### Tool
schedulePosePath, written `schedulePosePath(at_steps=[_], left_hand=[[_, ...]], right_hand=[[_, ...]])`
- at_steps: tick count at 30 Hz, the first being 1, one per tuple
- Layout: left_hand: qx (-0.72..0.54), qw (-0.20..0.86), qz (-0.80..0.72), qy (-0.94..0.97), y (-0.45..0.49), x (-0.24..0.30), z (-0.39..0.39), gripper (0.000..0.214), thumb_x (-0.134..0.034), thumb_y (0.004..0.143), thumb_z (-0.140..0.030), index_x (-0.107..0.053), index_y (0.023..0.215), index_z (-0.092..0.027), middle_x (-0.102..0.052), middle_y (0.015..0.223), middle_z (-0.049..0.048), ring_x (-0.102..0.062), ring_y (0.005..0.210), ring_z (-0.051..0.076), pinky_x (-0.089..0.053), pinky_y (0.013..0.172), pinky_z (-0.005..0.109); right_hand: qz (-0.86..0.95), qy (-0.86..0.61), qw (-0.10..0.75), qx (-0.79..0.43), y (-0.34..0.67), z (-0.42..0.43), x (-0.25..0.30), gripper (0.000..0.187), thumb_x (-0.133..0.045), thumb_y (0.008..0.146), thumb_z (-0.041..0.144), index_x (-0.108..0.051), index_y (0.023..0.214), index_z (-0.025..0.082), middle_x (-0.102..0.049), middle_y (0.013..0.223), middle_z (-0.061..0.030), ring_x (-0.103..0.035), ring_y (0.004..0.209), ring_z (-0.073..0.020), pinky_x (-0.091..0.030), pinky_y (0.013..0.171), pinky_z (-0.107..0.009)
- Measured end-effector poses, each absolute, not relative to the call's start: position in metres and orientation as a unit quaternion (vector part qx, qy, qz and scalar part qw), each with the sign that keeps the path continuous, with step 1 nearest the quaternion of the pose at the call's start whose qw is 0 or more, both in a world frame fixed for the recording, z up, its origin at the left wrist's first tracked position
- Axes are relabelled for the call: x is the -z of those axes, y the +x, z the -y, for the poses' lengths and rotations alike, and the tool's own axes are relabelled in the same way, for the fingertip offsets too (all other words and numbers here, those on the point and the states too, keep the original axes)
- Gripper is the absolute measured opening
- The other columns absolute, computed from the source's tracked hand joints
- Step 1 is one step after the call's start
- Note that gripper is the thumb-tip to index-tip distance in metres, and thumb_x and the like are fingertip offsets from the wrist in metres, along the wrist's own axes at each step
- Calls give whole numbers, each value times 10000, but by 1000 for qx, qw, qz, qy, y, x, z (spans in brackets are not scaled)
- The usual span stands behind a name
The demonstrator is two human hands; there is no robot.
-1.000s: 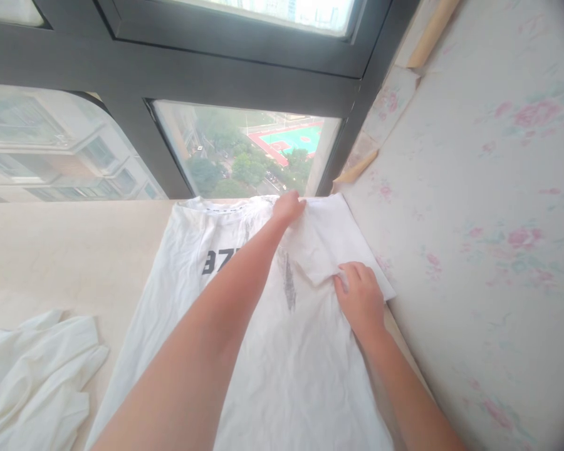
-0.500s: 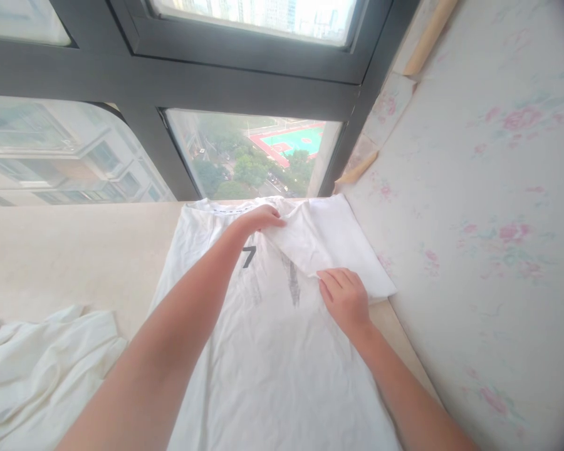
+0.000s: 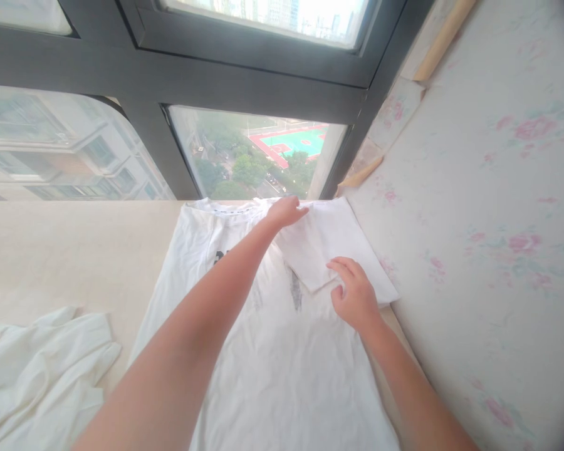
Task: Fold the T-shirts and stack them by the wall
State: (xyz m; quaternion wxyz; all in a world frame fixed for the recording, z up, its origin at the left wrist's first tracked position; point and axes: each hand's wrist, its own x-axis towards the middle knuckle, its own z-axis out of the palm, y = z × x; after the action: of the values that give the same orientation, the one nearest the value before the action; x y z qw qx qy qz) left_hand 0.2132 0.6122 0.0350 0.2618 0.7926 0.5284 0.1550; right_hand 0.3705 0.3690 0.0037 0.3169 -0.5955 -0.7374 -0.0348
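- Left hand (image 3: 286, 212) pinches the shoulder of the white printed cotton t-shirt (image 3: 282, 376).
- Right hand (image 3: 355, 297), fingers loose, presses the folded-in sleeve (image 3: 310, 254).
- Mid sleeve-fold, I reckon; crease wants flattening next.

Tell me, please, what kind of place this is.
Probably a room high up in an apartment block. The dark-framed window looks far down on a sports court and trees, floral wallpaper is on the right, and a white T-shirt lies on the pale ledge under the left hand and right hand.

Beige window ledge (image 3: 75, 250), flat white T-shirt (image 3: 282, 376) on it, crumpled white garment (image 3: 37, 369) at left.
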Motion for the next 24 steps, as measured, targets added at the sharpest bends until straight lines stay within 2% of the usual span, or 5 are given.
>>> schedulePosePath(at_steps=[2, 5, 11, 19, 24], left_hand=[[-152, 288, -519, 790, 229, -36, -621, 456, -674, 793, -496, -630, 1135, -198, -677, 1128, 99, -612, 1054, 265, -465, 910, 328], [-153, 337, -506, 779, 245, -33, -632, 463, -754, 725, -386, -643, 1141, -214, -671, 1141, 78, -629, 995, 224, -492, 842, 278], [-181, 408, -480, 755, 252, -23, -641, 389, -714, 730, -238, -701, 1118, -224, -691, 1043, 57, -653, 785, 156, -513, 679, 243], [-237, 343, -481, 772, 261, -16, -645, 372, -517, 783, -57, -719, 1066, -186, -714, 1117, 53, -655, 993, 171, -512, 864, 256], [-236, 242, -468, 817, 257, -26, -613, 459, -453, 831, -46, -643, 1223, -190, -621, 1319, 101, -584, 1169, 244, -461, 999, 364]], right_hand=[[732, -607, 308, 21, 372, -368, 3, 539, -470, 714, 16, -584, 1217, 174, -585, 1231, -112, -562, 1108, -228, -495, 925, -371], [707, -628, 323, 31, 372, -370, 12, 352, -484, 800, 65, -608, 1106, 187, -610, 1102, -101, -580, 1037, -218, -496, 892, -361], [687, -630, 358, 51, 373, -374, 17, 173, -475, 864, 72, -590, 906, 194, -602, 904, -54, -576, 888, -170, -477, 810, -300], [724, -645, 228, 83, 368, -363, 0, 334, -504, 770, 22, -713, 970, 189, -628, 930, -85, -525, 879, -227, -467, 782, -390], [741, -608, 280, 52, 358, -382, -15, 358, -462, 795, 21, -709, 1006, 171, -653, 1058, -99, -562, 1024, -232, -505, 901, -398]])
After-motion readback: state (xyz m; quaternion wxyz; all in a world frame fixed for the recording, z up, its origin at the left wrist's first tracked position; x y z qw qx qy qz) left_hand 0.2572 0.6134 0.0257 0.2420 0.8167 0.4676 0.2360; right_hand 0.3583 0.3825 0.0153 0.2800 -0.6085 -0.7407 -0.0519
